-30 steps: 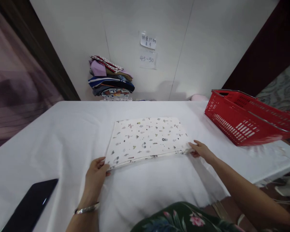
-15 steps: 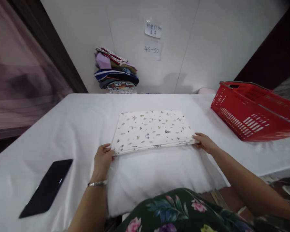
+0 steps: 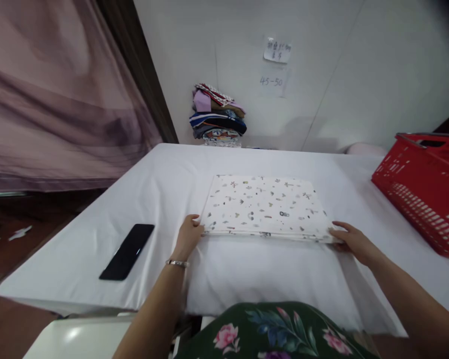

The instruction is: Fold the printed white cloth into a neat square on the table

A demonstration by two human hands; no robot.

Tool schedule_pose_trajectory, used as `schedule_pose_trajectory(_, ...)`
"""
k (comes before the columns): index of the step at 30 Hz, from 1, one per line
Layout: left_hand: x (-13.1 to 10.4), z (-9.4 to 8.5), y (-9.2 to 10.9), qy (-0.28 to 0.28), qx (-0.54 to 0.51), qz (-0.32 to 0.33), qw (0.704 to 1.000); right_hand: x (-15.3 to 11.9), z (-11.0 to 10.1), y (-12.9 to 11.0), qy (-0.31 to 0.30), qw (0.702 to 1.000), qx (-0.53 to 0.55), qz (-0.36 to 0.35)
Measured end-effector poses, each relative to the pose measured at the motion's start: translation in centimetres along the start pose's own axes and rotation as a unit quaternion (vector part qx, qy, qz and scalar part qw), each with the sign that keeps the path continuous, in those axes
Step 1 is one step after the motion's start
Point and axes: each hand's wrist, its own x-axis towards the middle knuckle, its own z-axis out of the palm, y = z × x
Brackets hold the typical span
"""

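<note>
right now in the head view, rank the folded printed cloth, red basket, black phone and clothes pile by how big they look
1. folded printed cloth
2. red basket, cut off by the frame edge, so unsure
3. clothes pile and black phone look about alike; the pile sits farther away

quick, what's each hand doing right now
Left hand: gripping the near left corner of the folded printed cloth.
Right hand: on the cloth's near right corner; grip cannot be told.

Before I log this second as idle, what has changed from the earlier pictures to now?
Mostly the view swung left. The left hand and right hand still pinch the near corners of the folded printed cloth, which looks squared to the table edge rather than skewed. The phone, red basket and clothes pile stayed put.
</note>
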Motion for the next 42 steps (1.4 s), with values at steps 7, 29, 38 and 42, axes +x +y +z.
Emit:
schedule_pose_trajectory(7, -0.7, -0.3, 0.8, 0.009, 0.080, 0.012, 0.997, 0.1, -0.1, 0.3, -0.023, 1.000, -0.001, 0.020)
schedule_pose_trajectory(29, 2.2, 8.8, 10.8, -0.059, 0.349, 0.345, 0.869, 0.7, 0.4, 2.6, 0.003, 0.998, -0.010, -0.067)
schedule_pose_trajectory(38, 10.1, 19.6, 14.1, -0.153, 0.422, 0.316, 0.836, 1.2, 0.3, 3.5, 0.000, 0.997, 0.005, -0.079)
schedule_pose_trajectory(42, 11.6, 20.1, 13.2, -0.171, 0.433, 0.292, 0.835, 1.2, 0.4, 3.6, 0.005, 0.997, 0.018, -0.078)
